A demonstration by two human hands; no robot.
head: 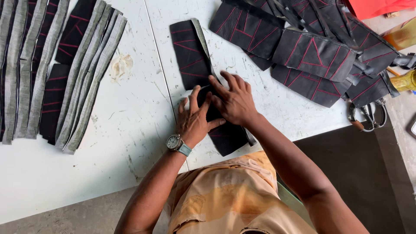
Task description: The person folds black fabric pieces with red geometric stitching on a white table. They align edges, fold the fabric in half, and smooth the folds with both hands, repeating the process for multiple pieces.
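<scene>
— What is under the hands?

— A long black strip [193,54] stitched with red lines and edged in grey, lying near the table's front edge. The left hand [195,121] lies flat on it, fingers spread, grasping nothing. The right hand [234,102] presses beside it, fingers bent on the fabric, not closed around it.

— And around it?

— A scuffed white table [130,112]. Left, rows of similar grey-edged strips [65,73]. Upper right, a heap of black quilted pieces [312,52], with scissors [368,115] just beside it. Below the table, bare concrete floor.
</scene>
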